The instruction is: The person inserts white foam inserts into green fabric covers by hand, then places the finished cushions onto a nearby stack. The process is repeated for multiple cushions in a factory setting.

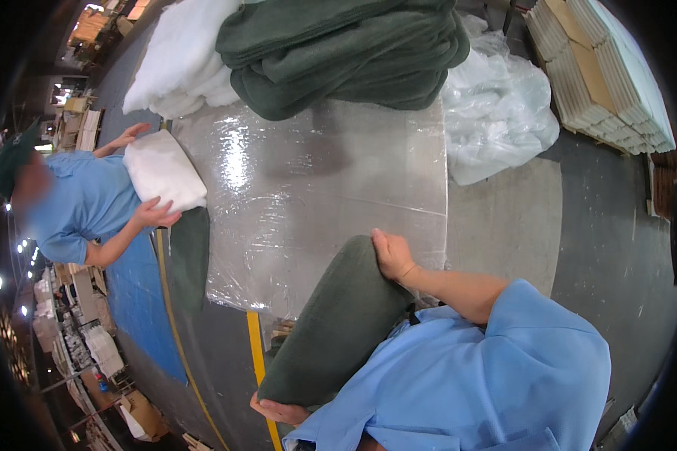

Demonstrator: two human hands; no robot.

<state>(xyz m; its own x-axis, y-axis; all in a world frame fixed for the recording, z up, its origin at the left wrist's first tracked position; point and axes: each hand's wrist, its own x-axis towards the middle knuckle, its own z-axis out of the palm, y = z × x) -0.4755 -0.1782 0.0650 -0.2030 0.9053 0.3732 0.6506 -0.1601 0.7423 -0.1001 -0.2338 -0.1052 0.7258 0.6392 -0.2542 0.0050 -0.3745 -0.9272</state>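
A plump dark green fabric cushion (331, 323) is held in front of my body at the table's near edge, tilted. My right hand (391, 255) grips its upper corner, fingers curled over the edge. My left hand (280, 410) is closed on its lower corner, with part of the fingers hidden. On the far side of the table lies a pile of flat dark green fabric covers (346, 52). Beside that pile are stacked white fluffy pads (177, 60).
The table (331, 188) has a shiny clear plastic covering. A co-worker (90, 195) at the left holds a white pad (165, 169) above a dark green cover (189, 259). Right of the table are bundled clear plastic (496, 105) and stacked flat boards (602, 75).
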